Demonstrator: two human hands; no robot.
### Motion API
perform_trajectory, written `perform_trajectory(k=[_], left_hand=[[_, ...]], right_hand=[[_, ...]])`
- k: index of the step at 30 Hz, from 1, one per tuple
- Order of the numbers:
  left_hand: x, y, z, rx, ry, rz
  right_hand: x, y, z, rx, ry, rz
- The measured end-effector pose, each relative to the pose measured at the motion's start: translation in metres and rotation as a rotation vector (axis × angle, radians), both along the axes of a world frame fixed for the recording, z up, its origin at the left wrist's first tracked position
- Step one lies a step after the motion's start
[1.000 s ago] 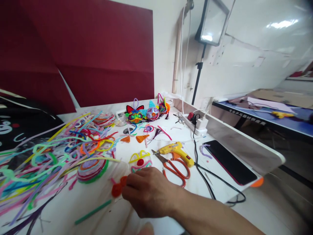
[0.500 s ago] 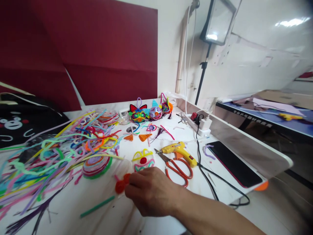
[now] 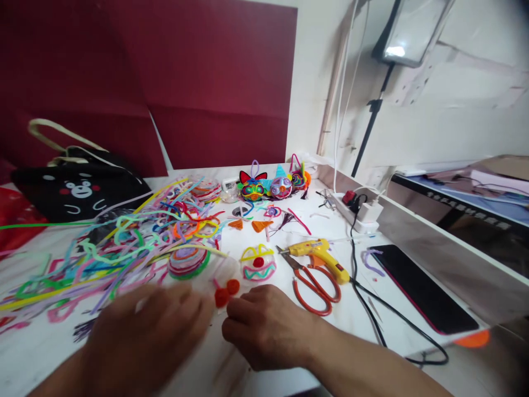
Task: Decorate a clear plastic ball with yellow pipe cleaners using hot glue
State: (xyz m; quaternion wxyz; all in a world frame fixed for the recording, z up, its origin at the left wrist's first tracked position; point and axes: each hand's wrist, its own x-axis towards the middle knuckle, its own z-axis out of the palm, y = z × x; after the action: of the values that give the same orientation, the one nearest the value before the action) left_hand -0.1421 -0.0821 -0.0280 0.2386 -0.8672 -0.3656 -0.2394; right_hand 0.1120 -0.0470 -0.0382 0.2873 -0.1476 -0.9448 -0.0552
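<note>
My right hand (image 3: 264,328) rests on the white table, its fingers curled; what they hold, if anything, is hidden. Just beyond its fingertips lie red-orange discs (image 3: 227,292) with a pink stem. My left hand (image 3: 152,331) is smeared by motion over the table at the lower left, and its fingers cannot be made out clearly. A clear round piece with a clown face (image 3: 258,263), with yellow loops, a red nose and a wavy mouth, sits above my right hand. Orange-handled scissors (image 3: 316,286) and a yellow glue gun (image 3: 318,255) lie to its right.
A tangled heap of colourful pipe cleaners (image 3: 124,242) covers the left side. Decorated balls (image 3: 281,186) stand at the back. A black phone (image 3: 425,289), a power strip (image 3: 357,215) and black cables lie right. A black bag (image 3: 78,190) stands back left.
My left hand has come into view at the lower left. The green stick in front of my right hand no longer shows. The view has shifted left, and my right hand remains near the red-orange discs.
</note>
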Motion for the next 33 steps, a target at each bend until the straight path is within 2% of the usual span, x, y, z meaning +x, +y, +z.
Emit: perform_trajectory(k=[3, 5, 7, 12, 20, 28, 33], left_hand=[[-0.006, 0.059, 0.032, 0.078, 0.060, 0.089], [-0.018, 0.088, 0.038, 0.045, 0.077, 0.175], [-0.031, 0.104, 0.034, -0.010, 0.097, 0.237], [-0.041, 0.108, 0.018, -0.122, 0.213, 0.217], [-0.031, 0.107, 0.023, -0.086, 0.264, 0.204], [-0.043, 0.115, 0.019, -0.059, 0.232, 0.312], [-0.039, 0.131, 0.023, -0.131, 0.088, 0.404]], right_hand=[[0.000, -0.002, 0.002, 0.019, 0.025, 0.010], [0.000, -0.002, 0.003, 0.023, 0.040, 0.011], [0.000, -0.002, 0.004, 0.024, 0.056, 0.010], [0.000, -0.002, 0.003, 0.034, 0.076, 0.014], [-0.001, -0.002, 0.005, 0.041, 0.080, 0.001], [0.000, -0.004, 0.005, 0.035, 0.045, 0.000], [0.001, -0.003, 0.005, 0.038, 0.061, 0.003]])
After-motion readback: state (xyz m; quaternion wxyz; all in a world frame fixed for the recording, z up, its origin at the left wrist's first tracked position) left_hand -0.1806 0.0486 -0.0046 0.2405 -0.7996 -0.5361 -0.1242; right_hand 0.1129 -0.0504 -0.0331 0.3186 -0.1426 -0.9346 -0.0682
